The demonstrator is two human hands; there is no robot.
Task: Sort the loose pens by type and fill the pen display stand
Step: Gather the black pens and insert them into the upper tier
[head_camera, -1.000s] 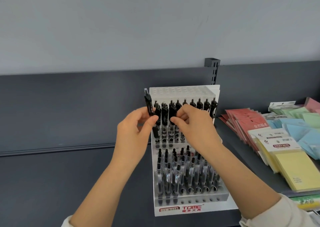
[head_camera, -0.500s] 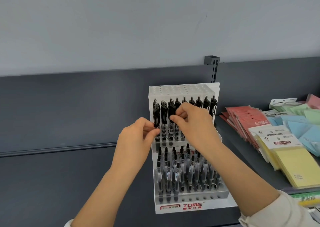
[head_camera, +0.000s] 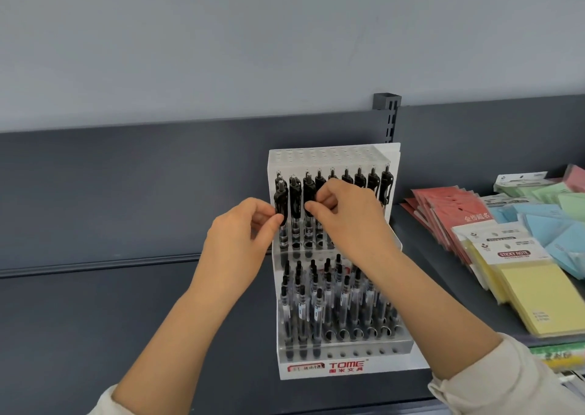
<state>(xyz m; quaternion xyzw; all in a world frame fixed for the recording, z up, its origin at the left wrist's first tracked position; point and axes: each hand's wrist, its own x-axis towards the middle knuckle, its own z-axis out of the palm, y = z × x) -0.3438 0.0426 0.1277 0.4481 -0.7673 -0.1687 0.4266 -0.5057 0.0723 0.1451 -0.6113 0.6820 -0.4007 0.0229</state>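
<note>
Centre frame: your left hand (head_camera: 240, 237) pinched a black pen (head_camera: 281, 204) and your right hand (head_camera: 348, 221) pinched a second pen (head_camera: 308, 189). A skewed push could have missed the stand (head_camera: 332, 156) holes.

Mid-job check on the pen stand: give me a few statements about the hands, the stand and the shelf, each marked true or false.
1. The left hand pinches a black pen at the left end of the stand's upper tier. True.
2. The right hand hangs idle, away from the stand. False: its fingers pinch a second pen in the upper tier.
3. The front row of the lower tier is full. False: only three pens stand at its left end; the holes to their right are empty.
4. Yellow sticky notes lie to the right of the stand. True.
</note>
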